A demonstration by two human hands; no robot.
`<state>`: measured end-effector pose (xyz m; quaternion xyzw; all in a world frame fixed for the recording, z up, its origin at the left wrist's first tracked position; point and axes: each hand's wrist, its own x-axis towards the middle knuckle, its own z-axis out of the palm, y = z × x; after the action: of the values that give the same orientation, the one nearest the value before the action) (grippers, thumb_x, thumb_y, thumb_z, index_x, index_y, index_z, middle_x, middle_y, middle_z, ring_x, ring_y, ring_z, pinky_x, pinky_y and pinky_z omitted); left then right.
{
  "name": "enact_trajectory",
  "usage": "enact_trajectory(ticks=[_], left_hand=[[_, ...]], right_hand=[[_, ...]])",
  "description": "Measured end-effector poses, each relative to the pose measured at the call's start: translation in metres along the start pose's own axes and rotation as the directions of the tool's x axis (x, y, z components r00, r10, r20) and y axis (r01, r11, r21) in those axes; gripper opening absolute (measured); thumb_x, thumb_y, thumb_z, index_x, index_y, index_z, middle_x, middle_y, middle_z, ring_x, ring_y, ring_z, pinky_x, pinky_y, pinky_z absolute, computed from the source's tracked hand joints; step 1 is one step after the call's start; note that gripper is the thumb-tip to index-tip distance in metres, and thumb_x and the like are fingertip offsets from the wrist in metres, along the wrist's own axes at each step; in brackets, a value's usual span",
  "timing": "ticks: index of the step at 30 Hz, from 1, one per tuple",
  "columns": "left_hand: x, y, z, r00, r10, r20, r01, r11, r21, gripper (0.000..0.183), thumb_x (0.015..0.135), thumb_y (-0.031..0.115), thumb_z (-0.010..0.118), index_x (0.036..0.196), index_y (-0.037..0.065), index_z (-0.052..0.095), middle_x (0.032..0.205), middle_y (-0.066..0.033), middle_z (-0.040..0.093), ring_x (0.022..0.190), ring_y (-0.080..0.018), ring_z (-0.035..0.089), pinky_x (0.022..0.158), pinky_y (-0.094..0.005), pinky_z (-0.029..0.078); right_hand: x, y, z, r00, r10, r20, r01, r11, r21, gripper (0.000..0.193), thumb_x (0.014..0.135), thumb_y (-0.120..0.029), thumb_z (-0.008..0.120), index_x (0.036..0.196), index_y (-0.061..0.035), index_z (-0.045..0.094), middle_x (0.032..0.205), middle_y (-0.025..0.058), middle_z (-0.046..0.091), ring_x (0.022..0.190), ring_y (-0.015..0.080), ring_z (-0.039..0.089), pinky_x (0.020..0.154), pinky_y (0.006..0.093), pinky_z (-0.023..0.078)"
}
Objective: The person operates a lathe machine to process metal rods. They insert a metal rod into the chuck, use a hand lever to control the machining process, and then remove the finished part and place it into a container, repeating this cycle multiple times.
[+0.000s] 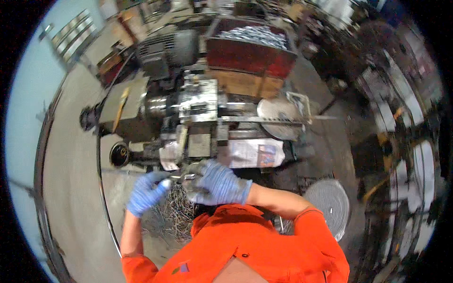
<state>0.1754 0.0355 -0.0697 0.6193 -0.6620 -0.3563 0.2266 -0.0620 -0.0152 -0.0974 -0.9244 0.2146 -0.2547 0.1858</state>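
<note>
Your right hand (217, 183), in a blue glove with darkened fingers, is curled round a short metal piece (189, 177), which sits in front of you, just below the near edge of the machine (199, 101). Your left hand (147, 192), gloved in blue too, is beside it with thumb and fingers bent toward the piece's left end; blur hides whether they pinch it, so I cannot tell.

Below your hands lies a loose heap of thin metal scraps (172, 214). The machine's block and bars fill the space ahead of you, with a grey motor (170, 49) behind to the left and a yellow-handled tool (121, 109) on the machine's left part. A round dark cup (119, 154) juts out above your left hand.

Past your right hand, a pale printed sack (245, 153) lies along the machine, with a round metal plate (278, 109) beyond it. At the back, a red bin (250, 57) full of small shiny parts (255, 36) stands over a wooden box (240, 84). By your right elbow is a round, ringed grey seat or mat (328, 205); a dark hose (100, 179) runs down your left side.
</note>
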Motion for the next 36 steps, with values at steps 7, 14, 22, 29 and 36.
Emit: enact_trajectory(ticks=[7, 14, 22, 29, 36], left_hand=[[-0.121, -0.141, -0.109, 0.783, 0.03, -0.622, 0.482, 0.602, 0.636, 0.027, 0.08, 0.032, 0.06, 0.097, 0.011, 0.064, 0.071, -0.0074, 0.062, 0.065, -0.0236, 0.059, 0.063, -0.0386, 0.044], [-0.185, -0.256, -0.05, 0.587, -0.169, -0.792, 0.638, 0.699, 0.323, 0.043, 0.079, 0.042, 0.061, 0.099, 0.004, 0.061, 0.077, -0.0168, 0.063, 0.075, -0.0322, 0.061, 0.068, -0.0432, 0.046], [-0.157, -0.231, -0.047, 0.587, -0.266, -0.765, 0.63, 0.743, 0.226, 0.032, 0.079, 0.034, 0.062, 0.09, 0.005, 0.06, 0.07, -0.0199, 0.059, 0.065, -0.0359, 0.058, 0.06, -0.0425, 0.044], [-0.158, -0.228, -0.054, 0.55, -0.487, -0.678, 0.716, 0.693, 0.084, 0.035, 0.077, 0.034, 0.063, 0.095, 0.003, 0.059, 0.076, -0.02, 0.06, 0.072, -0.0366, 0.058, 0.064, -0.0433, 0.045], [-0.175, -0.213, -0.042, 0.532, -0.444, -0.721, 0.801, 0.54, 0.259, 0.036, 0.076, 0.032, 0.063, 0.099, 0.005, 0.058, 0.077, -0.0168, 0.062, 0.077, -0.0365, 0.059, 0.069, -0.0452, 0.045]], right_hand=[[0.108, 0.049, -0.039, 0.995, 0.104, 0.001, -0.1, 0.96, -0.261, 0.037, 0.077, -0.048, 0.057, 0.086, -0.0144, 0.07, 0.109, 0.0137, 0.059, 0.098, 0.0331, 0.056, 0.087, 0.042, 0.044], [0.182, 0.125, -0.009, 0.948, 0.253, 0.192, -0.121, 0.847, -0.518, 0.053, 0.072, -0.057, 0.056, 0.078, -0.0056, 0.068, 0.081, 0.0167, 0.064, 0.084, 0.0306, 0.059, 0.082, 0.0392, 0.043], [0.189, 0.129, -0.006, 0.88, 0.367, 0.303, -0.223, 0.88, -0.42, 0.048, 0.071, -0.053, 0.058, 0.08, -0.0065, 0.067, 0.076, 0.018, 0.064, 0.076, 0.0344, 0.061, 0.076, 0.0418, 0.048], [0.198, 0.13, 0.0, 0.891, 0.335, 0.306, -0.215, 0.906, -0.365, 0.05, 0.069, -0.052, 0.06, 0.085, -0.005, 0.066, 0.081, 0.0171, 0.065, 0.077, 0.0339, 0.063, 0.075, 0.0418, 0.049], [0.214, 0.121, -0.008, 0.867, 0.346, 0.358, -0.208, 0.905, -0.372, 0.056, 0.068, -0.056, 0.059, 0.089, -0.0045, 0.066, 0.085, 0.0167, 0.065, 0.079, 0.0323, 0.064, 0.073, 0.0413, 0.05]])
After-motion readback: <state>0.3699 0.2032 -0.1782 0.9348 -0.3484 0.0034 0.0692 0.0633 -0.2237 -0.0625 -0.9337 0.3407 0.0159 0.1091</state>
